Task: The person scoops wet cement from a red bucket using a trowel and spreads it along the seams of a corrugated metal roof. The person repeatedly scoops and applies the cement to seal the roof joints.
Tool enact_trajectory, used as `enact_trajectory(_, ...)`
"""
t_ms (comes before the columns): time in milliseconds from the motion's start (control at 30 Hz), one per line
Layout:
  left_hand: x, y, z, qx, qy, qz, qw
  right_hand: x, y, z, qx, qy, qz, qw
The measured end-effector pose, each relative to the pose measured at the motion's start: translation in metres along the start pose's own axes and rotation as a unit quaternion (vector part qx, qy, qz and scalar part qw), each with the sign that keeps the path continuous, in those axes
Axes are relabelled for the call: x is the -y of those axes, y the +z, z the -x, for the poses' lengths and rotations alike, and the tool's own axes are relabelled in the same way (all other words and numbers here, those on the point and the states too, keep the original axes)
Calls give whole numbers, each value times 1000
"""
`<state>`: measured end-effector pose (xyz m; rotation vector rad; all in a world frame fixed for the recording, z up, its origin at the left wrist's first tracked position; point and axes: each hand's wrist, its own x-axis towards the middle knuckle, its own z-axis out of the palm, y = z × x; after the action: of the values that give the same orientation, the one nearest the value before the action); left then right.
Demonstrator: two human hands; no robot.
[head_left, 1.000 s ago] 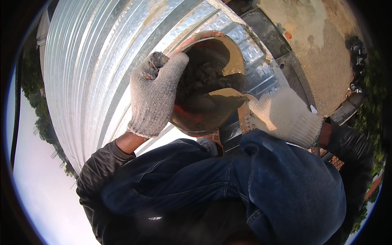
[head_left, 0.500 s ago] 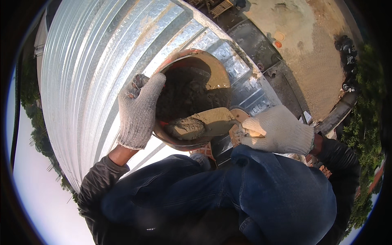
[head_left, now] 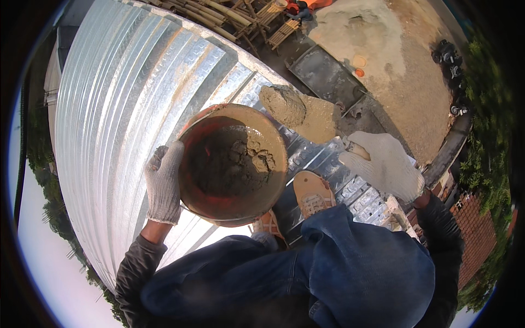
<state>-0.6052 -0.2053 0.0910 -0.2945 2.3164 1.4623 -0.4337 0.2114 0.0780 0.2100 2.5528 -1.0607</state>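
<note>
My left hand, in a knitted work glove, grips the left rim of a round bucket. Wet grey mortar lies inside it, with lumps toward its right side. In my gloved right hand is the handle of a trowel, my fingers wrapped round it. The trowel's blade is held out beyond the bucket's far right rim, with a heap of mortar on its far end. The trowel stands clear of the bucket, above the edge of the metal sheeting.
Corrugated metal sheeting spreads to the left and under the bucket. My shoe rests near its edge. Far below are bamboo poles, a dark rectangular trough and a sand pile. A tiled roof is at right.
The trowel with its mortar has come up out of the bucket and moved away past the far right rim. In the picture the bucket and my left hand sit lower.
</note>
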Motion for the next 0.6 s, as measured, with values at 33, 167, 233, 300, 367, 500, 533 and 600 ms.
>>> enact_trajectory(33,0,0,0,0,-1,3,1000,-2,-2,-5,-11,16,7,1000)
enact_trajectory(167,-9,9,0,13,4,-1,1000,-46,24,-27,-142,-50,98,984)
enact_trajectory(233,-6,3,-2,19,1,-15,1000,-60,43,-41,-122,-39,128,983)
enact_trajectory(300,-4,4,-2,18,0,-3,1000,-66,75,-48,-149,-68,134,977)
enact_trajectory(367,-4,5,-5,12,2,1,1000,-58,101,-52,-150,-48,179,971)
enact_trajectory(500,-15,15,-2,-11,-6,13,1000,-3,133,-54,-114,34,366,923)
enact_trajectory(533,-18,20,-2,-13,-11,23,1000,2,135,-52,-111,43,419,900)
enact_trajectory(600,-16,18,-7,3,-6,28,1000,2,133,-52,-73,32,432,899)
